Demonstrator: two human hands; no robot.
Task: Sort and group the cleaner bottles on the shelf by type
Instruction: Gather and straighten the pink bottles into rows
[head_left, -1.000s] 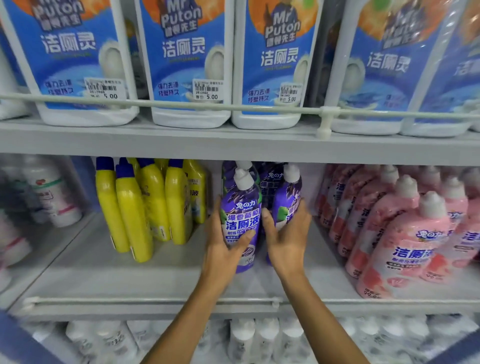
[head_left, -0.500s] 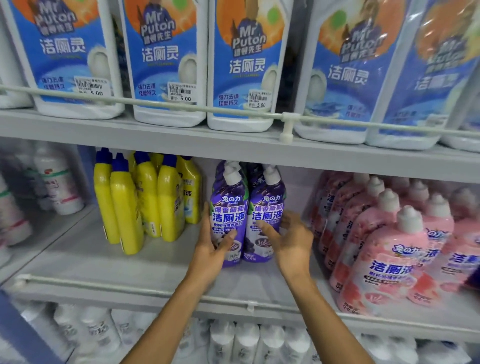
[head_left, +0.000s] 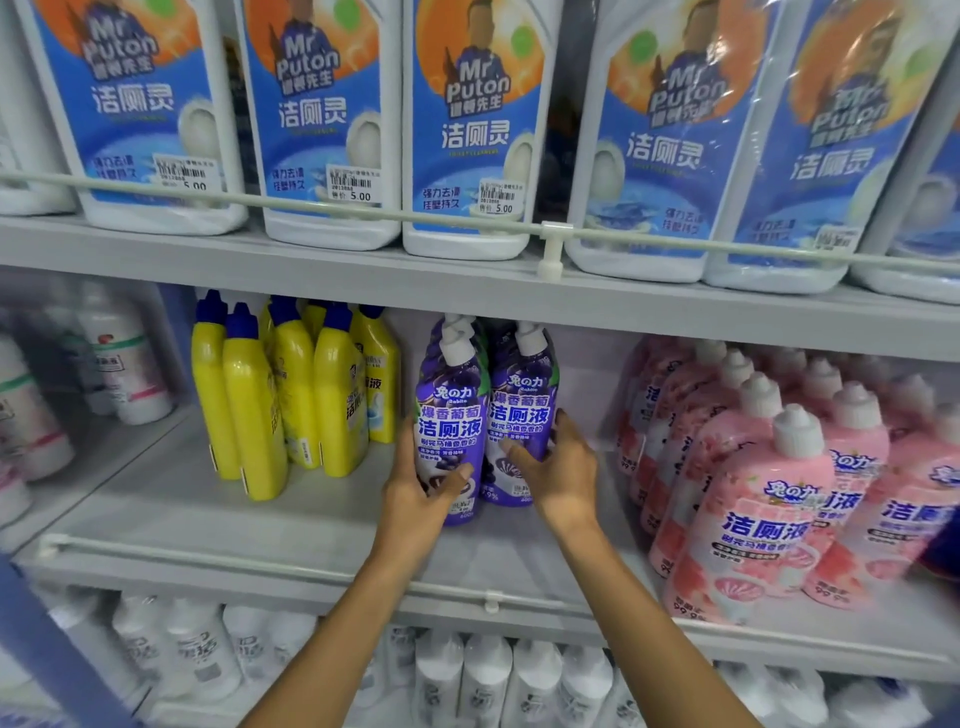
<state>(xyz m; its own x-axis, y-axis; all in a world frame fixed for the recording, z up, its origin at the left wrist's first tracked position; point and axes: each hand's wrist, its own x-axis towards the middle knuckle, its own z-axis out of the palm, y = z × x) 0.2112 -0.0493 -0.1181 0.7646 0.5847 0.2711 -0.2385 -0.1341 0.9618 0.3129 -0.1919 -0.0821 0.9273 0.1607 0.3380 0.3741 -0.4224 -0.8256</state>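
Far left of frame: white bottles (head_left: 119, 358), blurred, on the next bay. Not part of this step.

Left of centre: yellow bottles (head_left: 291, 395) with blue caps, bunched together and upright, well apart from the hands.

Centre: left hand (head_left: 423, 488) grips the left purple bottle (head_left: 449, 410), thumb across its lower front and fingers clamped round its left side. Right hand (head_left: 563, 473) grips the right purple bottle (head_left: 522, 400) the same way, thumb on the front and fingers round the right side.

Change vs a second ago: the right-hand bottle was leaning and sat further back. Now both stand upright on the middle shelf (head_left: 260, 514), side by side, touching, labels forward. More purple ones sit behind them, count unclear.

Right of frame: pink bottles (head_left: 769, 499) in packed rows, a bare strip of shelf between them and the purple pair.

Top of frame: big blue-label jugs (head_left: 467, 130) behind a rail.

My read: the purple group is basically squared up, and yellow, purple and pink each sit in their own block. What's left looks like letting go of the pair, maybe a small nudge back from the shelf edge. Tip risk is low as both bases look flat on the shelf.
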